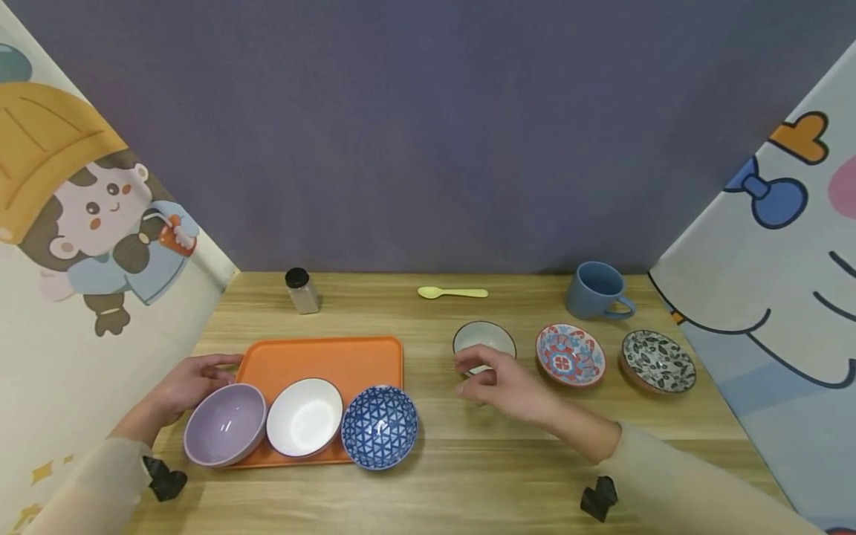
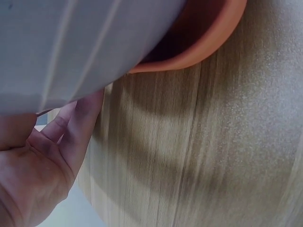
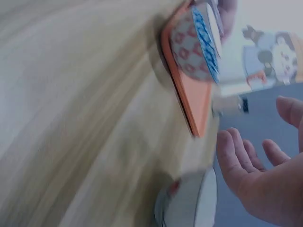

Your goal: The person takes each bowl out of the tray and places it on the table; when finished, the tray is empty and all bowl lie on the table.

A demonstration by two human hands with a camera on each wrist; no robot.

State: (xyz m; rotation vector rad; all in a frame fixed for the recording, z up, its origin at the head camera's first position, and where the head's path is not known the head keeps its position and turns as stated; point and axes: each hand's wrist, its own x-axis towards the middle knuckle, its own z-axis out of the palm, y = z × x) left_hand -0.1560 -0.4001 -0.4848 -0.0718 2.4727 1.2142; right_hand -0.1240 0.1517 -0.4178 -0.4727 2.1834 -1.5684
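On the left, my left hand (image 1: pixel 194 383) lies against the far left side of a purple bowl (image 1: pixel 226 425), fingers stretched toward the orange tray's (image 1: pixel 321 357) left edge. In the left wrist view the bowl partly hides that hand (image 2: pixel 52 161); firm contact is unclear. A white bowl (image 1: pixel 304 417) and a blue patterned bowl (image 1: pixel 379 427) stand beside the purple one along the tray's near side. My right hand (image 1: pixel 511 386), fingers loosely bent and holding nothing, is over the near side of a dark-rimmed, pale bowl (image 1: pixel 484 336), partly covering it.
Farther right are a red-and-blue patterned bowl (image 1: pixel 571 355), a black-and-white leaf bowl (image 1: pixel 658 362) and a blue mug (image 1: pixel 595 290). A yellow spoon (image 1: pixel 453 293) and a black-capped jar (image 1: pixel 302 291) lie toward the back wall. Printed panels flank the wooden table (image 1: pixel 468 475).
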